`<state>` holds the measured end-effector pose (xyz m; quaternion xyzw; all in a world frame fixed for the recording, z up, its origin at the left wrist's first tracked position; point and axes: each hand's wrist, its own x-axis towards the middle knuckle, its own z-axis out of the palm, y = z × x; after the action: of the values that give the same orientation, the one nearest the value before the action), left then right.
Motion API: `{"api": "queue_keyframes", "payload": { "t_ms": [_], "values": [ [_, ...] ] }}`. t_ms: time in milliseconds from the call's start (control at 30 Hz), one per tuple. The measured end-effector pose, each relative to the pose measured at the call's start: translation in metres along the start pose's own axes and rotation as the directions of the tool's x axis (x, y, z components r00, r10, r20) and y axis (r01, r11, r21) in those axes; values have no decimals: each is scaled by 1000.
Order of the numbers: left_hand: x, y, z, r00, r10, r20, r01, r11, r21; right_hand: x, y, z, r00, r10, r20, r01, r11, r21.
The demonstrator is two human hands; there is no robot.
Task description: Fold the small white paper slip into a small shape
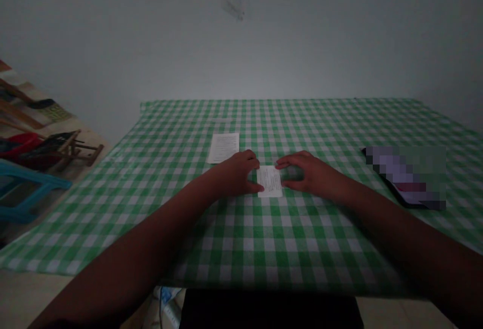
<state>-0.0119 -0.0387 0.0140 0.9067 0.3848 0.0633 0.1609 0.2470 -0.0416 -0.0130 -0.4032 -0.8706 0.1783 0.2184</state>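
Observation:
A small white sheet of printed paper [269, 182] lies between my two hands, low over or flat on the checked tablecloth. My left hand [239, 174] grips it on the left side, thumb on the lower left corner and curled fingers at the upper left. On the other side, my right hand [311, 174] has its fingertips at the upper right corner and its thumb against the right edge. Both hands are curved, with a gap between thumb and fingers. Just beyond my left hand is a larger white printed sheet [225, 147], flat on the table; the hand hides its lower right corner.
A green and white checked cloth [256, 248] covers the table, whose far edge meets a pale wall. At right lies a dark-edged flat object, pixelated [405, 178]. On the floor at left stand a blue plastic stool [33, 183] and a red basin [22, 143].

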Motion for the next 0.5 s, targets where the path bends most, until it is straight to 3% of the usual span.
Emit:
{"api": "queue_keyframes", "payload": {
  "t_ms": [133,333,500],
  "values": [
    [0,-1,1,1000,-4,6,4,1000,4,0,-4,-3,1000,-12,-3,12,1000,10],
    [2,1,0,1000,-16,18,16,1000,9,10,-12,13,979,140,-151,-147,989,-34],
    [2,1,-2,999,-24,32,24,1000,1,6,-11,10,991,131,-31,-133,988,-76]
  ]
}}
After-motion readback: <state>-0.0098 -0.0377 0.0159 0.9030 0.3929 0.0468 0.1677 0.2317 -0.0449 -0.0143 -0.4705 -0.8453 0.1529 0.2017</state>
